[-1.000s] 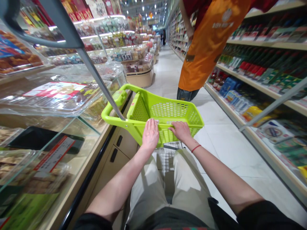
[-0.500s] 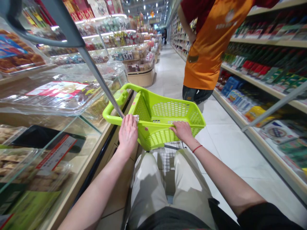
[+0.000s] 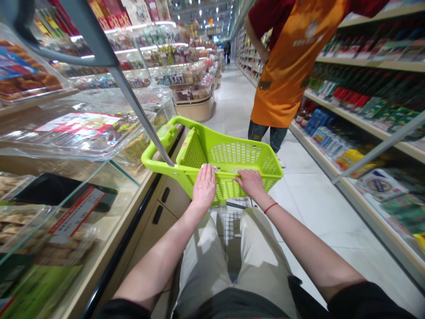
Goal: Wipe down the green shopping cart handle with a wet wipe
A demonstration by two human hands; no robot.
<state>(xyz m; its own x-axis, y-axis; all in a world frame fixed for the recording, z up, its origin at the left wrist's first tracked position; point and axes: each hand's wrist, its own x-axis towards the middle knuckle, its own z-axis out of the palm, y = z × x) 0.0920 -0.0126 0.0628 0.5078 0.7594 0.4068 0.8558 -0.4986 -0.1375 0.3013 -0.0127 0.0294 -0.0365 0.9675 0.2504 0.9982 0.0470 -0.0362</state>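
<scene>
Grips the near rim of the green basket [image 3: 226,176] with right fingers [image 3: 248,174] curled over its edge. Lays left fingers [image 3: 207,173] flat and outstretched on that rim, left of the right ones; cannot tell whether pinching anything beneath. Has an orange-aproned person [image 3: 282,75] beyond the right fingers.

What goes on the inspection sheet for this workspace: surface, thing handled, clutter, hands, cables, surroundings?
Surface: pale floor tiles, glossy in places.
Thing handled: lime-green shopping-cart basket with perforated walls.
Clutter: clear plastic food packs crowded along the left.
Left hand: laid over the basket's near rim; whether it holds anything is unclear.
Right hand: gripping the same rim, red bracelet at the wrist.
Cables: nothing seen.
Surroundings: person in an orange apron beyond the basket; stocked shelves on the right.
</scene>
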